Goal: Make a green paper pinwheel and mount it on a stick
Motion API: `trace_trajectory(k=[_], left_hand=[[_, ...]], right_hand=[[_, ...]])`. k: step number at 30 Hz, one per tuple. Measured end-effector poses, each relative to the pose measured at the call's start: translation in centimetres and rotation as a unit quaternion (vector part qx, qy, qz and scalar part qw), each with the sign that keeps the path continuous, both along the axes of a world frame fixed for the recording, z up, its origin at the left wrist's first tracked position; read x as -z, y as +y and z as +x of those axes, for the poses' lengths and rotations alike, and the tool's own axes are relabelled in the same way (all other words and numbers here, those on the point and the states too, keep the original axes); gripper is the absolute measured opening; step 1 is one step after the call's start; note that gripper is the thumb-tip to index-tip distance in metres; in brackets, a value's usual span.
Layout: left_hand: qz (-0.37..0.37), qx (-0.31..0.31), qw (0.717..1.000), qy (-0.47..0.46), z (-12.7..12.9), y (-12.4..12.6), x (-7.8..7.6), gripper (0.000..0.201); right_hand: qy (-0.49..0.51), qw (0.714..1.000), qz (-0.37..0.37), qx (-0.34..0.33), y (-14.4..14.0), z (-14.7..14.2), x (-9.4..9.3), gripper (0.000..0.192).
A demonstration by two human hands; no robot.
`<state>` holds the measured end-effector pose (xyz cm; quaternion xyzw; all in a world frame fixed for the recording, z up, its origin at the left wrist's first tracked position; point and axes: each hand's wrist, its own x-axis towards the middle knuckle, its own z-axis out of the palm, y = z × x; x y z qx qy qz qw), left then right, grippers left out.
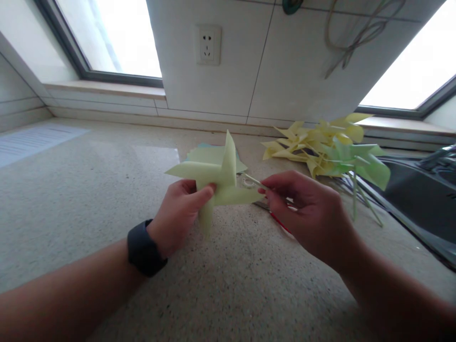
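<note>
My left hand (183, 209) pinches a pale yellow-green paper pinwheel (221, 183), thumb pressed on its front near the centre and fingers behind. Its pointed blades stick out to several sides. To the right, my right hand (302, 209) is closed on a thin pale stick (254, 180), held between thumb and fingertips with its tip pointing up and left toward the pinwheel. Whether the tip touches the paper I cannot tell. Behind the pinwheel lies a stack of pale green and bluish paper sheets (210, 154). Scissors with red handles (280, 223) lie partly hidden under my right hand.
Several finished yellow pinwheels (299, 142) and a green pinwheel (370, 164) on sticks are heaped at the back right, beside a dark sink (423, 199). A printed sheet (39, 140) lies far left. A wall socket (207, 45) is above the speckled counter (213, 294).
</note>
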<state>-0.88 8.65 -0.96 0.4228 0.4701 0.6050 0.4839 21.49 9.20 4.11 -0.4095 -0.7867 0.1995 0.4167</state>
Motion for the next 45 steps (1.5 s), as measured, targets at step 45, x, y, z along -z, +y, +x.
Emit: trace_trajectory(k=[45], left_hand=[[-0.069,0.153,0.985,-0.045,2.2,-3.0,-1.7,0.018]], right_hand=[[-0.105,0.992,0.055,-0.044,-1.2,-0.8,1.0,0.005]])
